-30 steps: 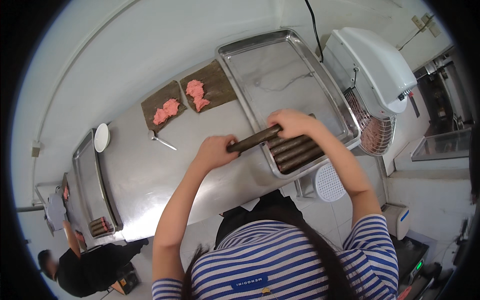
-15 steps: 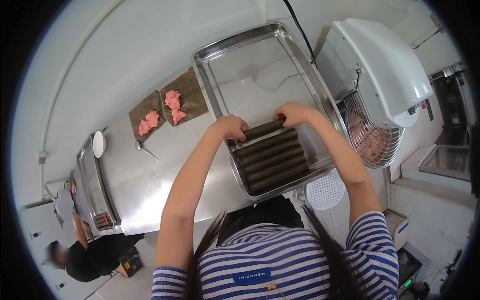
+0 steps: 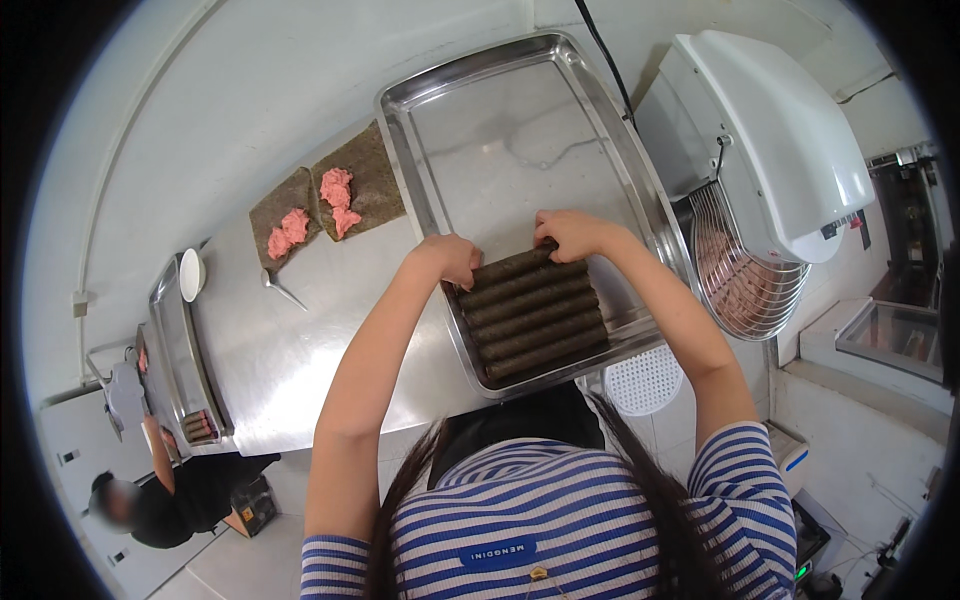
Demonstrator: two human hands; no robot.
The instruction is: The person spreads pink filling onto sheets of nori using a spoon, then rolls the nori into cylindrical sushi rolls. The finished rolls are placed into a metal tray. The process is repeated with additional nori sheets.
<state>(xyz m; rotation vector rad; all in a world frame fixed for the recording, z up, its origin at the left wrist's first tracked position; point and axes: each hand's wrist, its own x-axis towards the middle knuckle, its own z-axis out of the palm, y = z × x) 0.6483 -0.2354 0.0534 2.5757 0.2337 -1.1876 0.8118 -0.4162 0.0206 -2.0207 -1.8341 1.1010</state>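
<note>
A dark green seaweed roll [image 3: 514,265] lies across the large metal tray [image 3: 500,130], against a row of several similar rolls [image 3: 540,325]. My left hand [image 3: 452,261] is closed on its left end. On the roll's right end, my right hand [image 3: 575,237] has its fingers bent and closed. The fingertips are partly hidden. Left of the tray, two seaweed sheets [image 3: 378,193] lie flat on the table, with lumps of pink paste [image 3: 336,187] on them. A spoon [image 3: 288,292] rests beside the nearer lump.
To the right stands a white mixer [image 3: 770,150] with a wire guard over pink paste. A white bowl [image 3: 193,275] and a second tray [image 3: 178,345] holding rolls are at the table's [image 3: 310,365] far left, near a co-worker [image 3: 175,510]. A white perforated stool [image 3: 643,382] stands below the tray.
Both hands have brought the roll nearer to me, closing the gap to the row. My right hand has also shifted left. The whole view has moved slightly.
</note>
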